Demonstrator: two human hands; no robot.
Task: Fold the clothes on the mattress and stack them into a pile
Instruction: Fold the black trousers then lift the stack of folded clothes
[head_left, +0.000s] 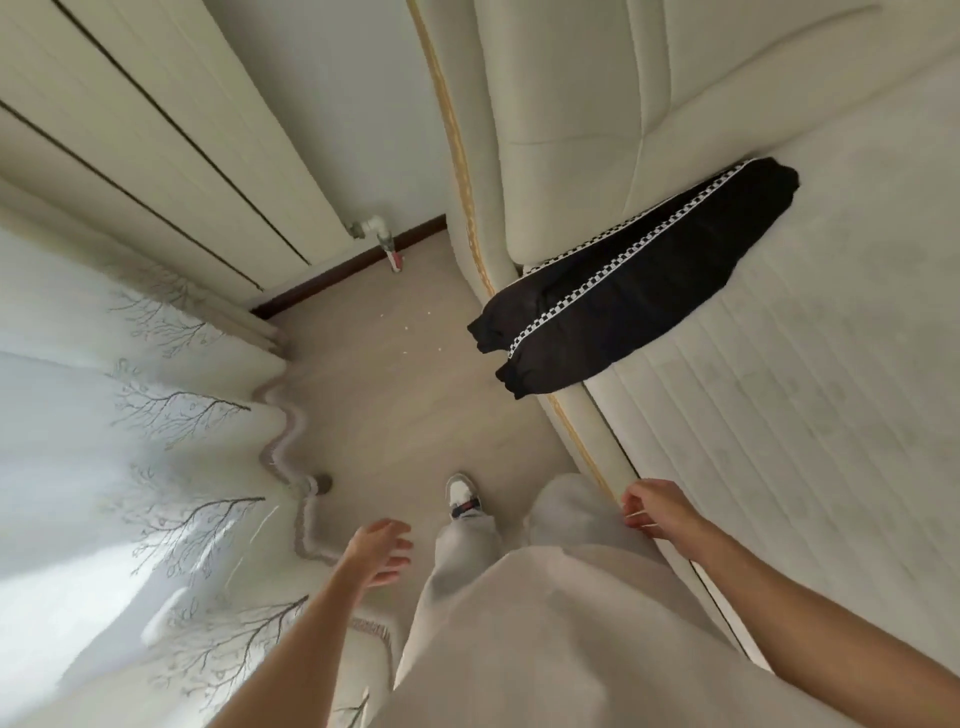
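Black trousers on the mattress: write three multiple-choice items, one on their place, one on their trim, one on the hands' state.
1. Where do the black trousers lie?
A. Across the mattress by the headboard, cuffs overhanging its edge
B. On the floor
C. Over the radiator

2. What trim runs along the legs?
A. Red piping
B. Black-and-white checkered stripes
C. None

3. What are the hands doing?
A. Both grip the trousers
B. One holds a hanger
C. Both are free and hold nothing

Answers: 1 A, the cuffs hang past the mattress edge. 2 B, checkered bands follow each leg. 3 C, the left hand and right hand have relaxed fingers, well short of the trousers.
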